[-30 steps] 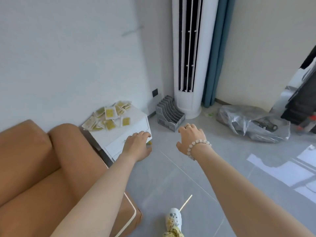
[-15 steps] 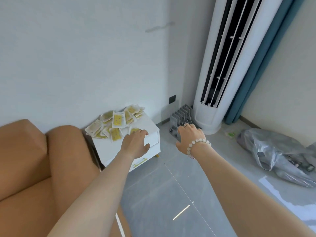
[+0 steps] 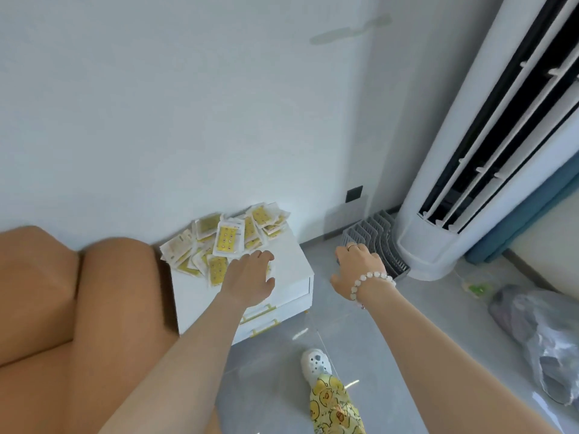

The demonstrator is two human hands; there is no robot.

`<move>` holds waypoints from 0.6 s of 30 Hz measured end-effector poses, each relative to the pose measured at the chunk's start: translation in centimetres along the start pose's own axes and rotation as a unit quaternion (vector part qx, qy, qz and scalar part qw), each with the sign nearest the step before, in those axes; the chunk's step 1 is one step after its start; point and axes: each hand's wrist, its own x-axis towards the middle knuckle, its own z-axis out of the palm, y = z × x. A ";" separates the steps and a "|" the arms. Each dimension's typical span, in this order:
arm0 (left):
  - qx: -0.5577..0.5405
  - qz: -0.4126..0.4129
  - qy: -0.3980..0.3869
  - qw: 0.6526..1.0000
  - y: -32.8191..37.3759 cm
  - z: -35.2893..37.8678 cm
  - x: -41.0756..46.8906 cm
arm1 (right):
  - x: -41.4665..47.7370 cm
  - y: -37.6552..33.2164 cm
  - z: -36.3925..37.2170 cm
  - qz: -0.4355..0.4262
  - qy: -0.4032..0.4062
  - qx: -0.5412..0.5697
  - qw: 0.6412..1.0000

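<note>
A pile of several white packets with yellow prints (image 3: pixel 228 237) lies on top of a small white cabinet (image 3: pixel 291 270) against the wall. My left hand (image 3: pixel 247 277) stretches out over the cabinet top at the near edge of the pile, fingers relaxed, holding nothing. Over the floor to the cabinet's right, my right hand (image 3: pixel 360 270), with a bead bracelet and a ring, hovers with loosely curled fingers and holds nothing. It is just in front of a grey slotted file rack (image 3: pixel 380 242) standing on the floor.
A tan sofa arm (image 3: pixel 103 292) is at the cabinet's left. A tall white air conditioner (image 3: pixel 488 158) stands right of the rack, with a blue curtain behind it. A grey plastic bag (image 3: pixel 542 336) lies on the tiled floor at right. My foot in a white clog (image 3: pixel 316 364) is below.
The view has drawn closer to the cabinet. My left hand has slid further over the cabinet top toward the packets. My right hand has stayed in front of the grey rack.
</note>
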 end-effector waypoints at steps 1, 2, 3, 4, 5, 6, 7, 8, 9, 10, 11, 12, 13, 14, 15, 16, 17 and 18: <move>-0.002 -0.016 -0.011 1.000 -0.6 0.0 1.5 | 2.1 0.2 -0.2 -0.007 -0.007 -0.001 1.000; 0.003 -0.028 -0.023 0.999 -1.1 0.0 3.1 | 4.2 0.3 -0.5 -0.014 -0.014 -0.003 1.000; 0.012 -0.036 -0.035 0.999 -1.7 -0.1 4.7 | 6.2 0.4 -0.7 -0.021 -0.022 -0.003 1.000; 0.022 -0.042 -0.047 0.998 -2.4 -0.3 6.3 | 8.2 0.4 -1.1 -0.028 -0.031 -0.003 0.999; 0.027 -0.049 -0.056 0.997 -3.0 -0.5 7.9 | 10.2 0.4 -1.5 -0.035 -0.039 -0.005 0.999; 0.027 -0.061 -0.062 0.996 -3.8 -0.8 9.3 | 12.2 0.2 -1.9 -0.044 -0.047 -0.013 0.998; 0.025 -0.076 -0.065 0.995 -4.5 -1.0 10.5 | 14.2 -0.1 -2.3 -0.055 -0.052 -0.024 0.997; 0.022 -0.090 -0.064 0.994 -5.4 -1.2 11.5 | 16.1 -0.5 -2.6 -0.068 -0.054 -0.035 0.996; 0.016 -0.105 -0.063 0.992 -6.2 -1.3 12.1 | 17.8 -1.2 -2.8 -0.078 -0.057 -0.042 0.994; 0.009 -0.122 -0.065 0.990 -7.2 -1.3 12.6 | 19.4 -2.0 -2.7 -0.086 -0.062 -0.047 0.993; 0.001 -0.139 -0.069 0.988 -8.2 -1.1 12.8 | 20.7 -3.0 -2.5 -0.093 -0.065 -0.049 0.992; -0.008 -0.155 -0.072 0.985 -9.3 -0.7 12.9 | 21.8 -4.1 -2.1 -0.101 -0.069 -0.052 0.991; -0.018 -0.172 -0.077 0.982 -10.5 -0.2 12.8 | 22.7 -5.2 -1.5 -0.110 -0.078 -0.056 0.989; -0.027 -0.189 -0.082 0.978 -11.6 0.5 12.6 | 23.4 -6.3 -0.8 -0.117 -0.089 -0.058 0.987; -0.034 -0.206 -0.087 0.974 -12.7 1.2 12.4 | 24.1 -7.2 0.1 -0.122 -0.101 -0.058 0.986; -0.040 -0.220 -0.093 0.970 -13.7 2.1 12.3 | 24.7 -8.0 1.0 -0.122 -0.112 -0.053 0.985; -0.047 -0.231 -0.100 0.967 -14.6 3.1 12.3 | 25.1 -8.7 2.1 -0.119 -0.124 -0.048 0.984; -0.057 -0.242 -0.107 0.963 -15.3 4.2 12.2 | 25.4 -9.4 3.1 -0.116 -0.135 -0.045 0.983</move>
